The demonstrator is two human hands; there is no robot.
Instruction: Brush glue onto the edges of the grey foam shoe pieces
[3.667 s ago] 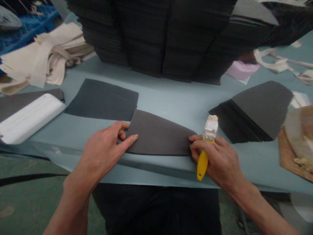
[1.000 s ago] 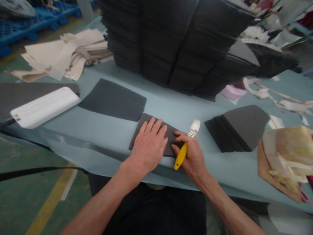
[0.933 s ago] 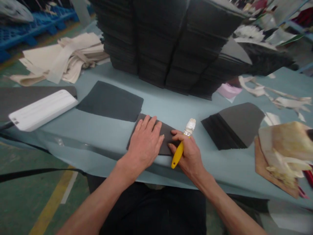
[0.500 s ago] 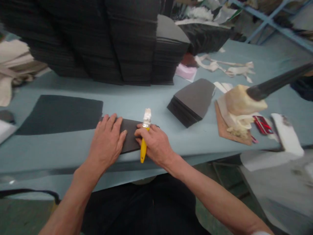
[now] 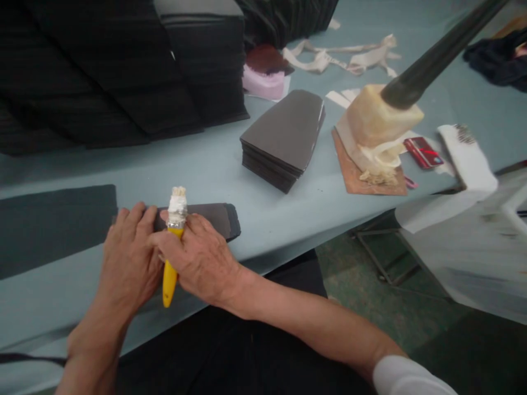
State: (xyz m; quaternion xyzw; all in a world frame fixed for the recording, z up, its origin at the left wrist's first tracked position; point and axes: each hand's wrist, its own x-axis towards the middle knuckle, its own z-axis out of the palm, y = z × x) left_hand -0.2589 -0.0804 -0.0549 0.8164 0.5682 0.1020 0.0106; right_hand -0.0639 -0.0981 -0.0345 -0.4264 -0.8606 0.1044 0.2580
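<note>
One blue-grey surface [image 5: 185, 164] carries everything, its front edge climbing from lower left to upper right, with the person's right forearm across it. Tall dark piles [image 5: 107, 71] fill the upper left. Between them and the hands runs a bare strip, open enough for sideways movement. At far left lies a flat dark sheet [image 5: 53, 225], its right edge close to the left hand [image 5: 129, 252]. A low pile [image 5: 284, 131] of grey pieces sits right of the tall piles, its near corner pointing toward the front edge, with free room between it and the hands. Farther right, a cream container [image 5: 370, 120] with a thick black handle leaning out stands on a brown board [image 5: 346, 170].

The right hand [image 5: 206, 258] is closed, its fingers grasping a brush. The left hand's fingers lie straight and unclenched over a grey sheet [image 5: 212, 216]; its thumb is mostly hidden. This sheet lies near the front edge, under both hands, its dark-ended right side poking out past the right hand. Whether the right hand touches it cannot be told. The brush [image 5: 174, 236] has its yellow handle down and whitened bristles up.
</note>
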